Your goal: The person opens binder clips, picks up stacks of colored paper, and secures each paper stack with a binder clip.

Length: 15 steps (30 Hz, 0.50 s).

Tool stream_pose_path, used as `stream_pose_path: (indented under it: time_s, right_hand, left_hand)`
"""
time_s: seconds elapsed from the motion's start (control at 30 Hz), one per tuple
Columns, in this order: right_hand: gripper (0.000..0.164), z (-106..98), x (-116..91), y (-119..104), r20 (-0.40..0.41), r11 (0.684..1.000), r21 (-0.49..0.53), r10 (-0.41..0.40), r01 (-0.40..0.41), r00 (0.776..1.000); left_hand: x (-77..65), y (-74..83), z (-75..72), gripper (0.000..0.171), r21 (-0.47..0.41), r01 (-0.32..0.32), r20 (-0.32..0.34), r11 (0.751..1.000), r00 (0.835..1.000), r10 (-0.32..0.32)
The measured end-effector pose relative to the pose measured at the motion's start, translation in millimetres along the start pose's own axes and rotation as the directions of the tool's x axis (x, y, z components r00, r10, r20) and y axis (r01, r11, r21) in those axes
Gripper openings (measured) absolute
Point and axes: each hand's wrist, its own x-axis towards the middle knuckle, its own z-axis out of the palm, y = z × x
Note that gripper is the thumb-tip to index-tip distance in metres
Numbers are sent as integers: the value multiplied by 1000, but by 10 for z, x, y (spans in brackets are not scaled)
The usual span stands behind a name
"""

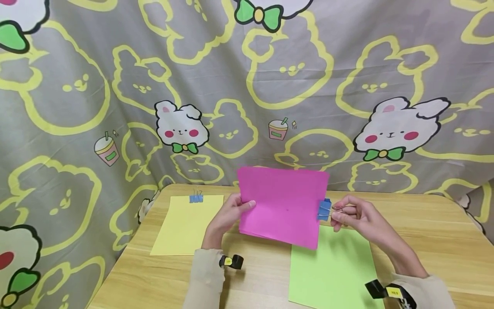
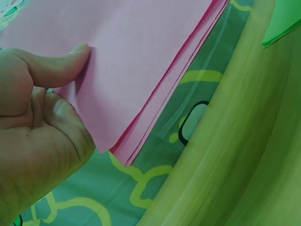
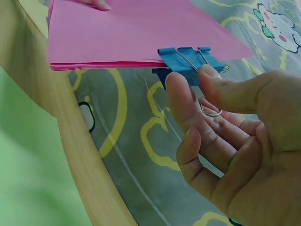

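Note:
My left hand (image 1: 232,210) pinches the left edge of a stack of magenta paper (image 1: 281,206), thumb on the front face. The stack is raised above the table, its sheets slightly fanned at the lower corner in the left wrist view. At its right edge sits a blue binder clip (image 3: 188,63), with the paper edge at its mouth. My right hand (image 1: 355,214) pinches the clip's wire handles between thumb and index finger, the other fingers curled beneath. How far the clip reaches over the sheets is hard to tell.
Yellow paper (image 1: 189,227) with another blue binder clip (image 1: 196,198) on its top edge lies on the wooden table (image 1: 254,274) at the left. Green paper (image 1: 335,270) lies at the right, partly under the raised stack. A patterned curtain (image 1: 231,86) hangs behind the table.

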Motion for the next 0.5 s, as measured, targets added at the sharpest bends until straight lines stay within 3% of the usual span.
stream_pose_path:
  time_s: [0.5]
  right_hand:
    - [23,35,-3,-5,-9,999,-35,17,-18,1000]
  left_hand:
    - [20,-10,101,25,1,34,18,999,999,-34]
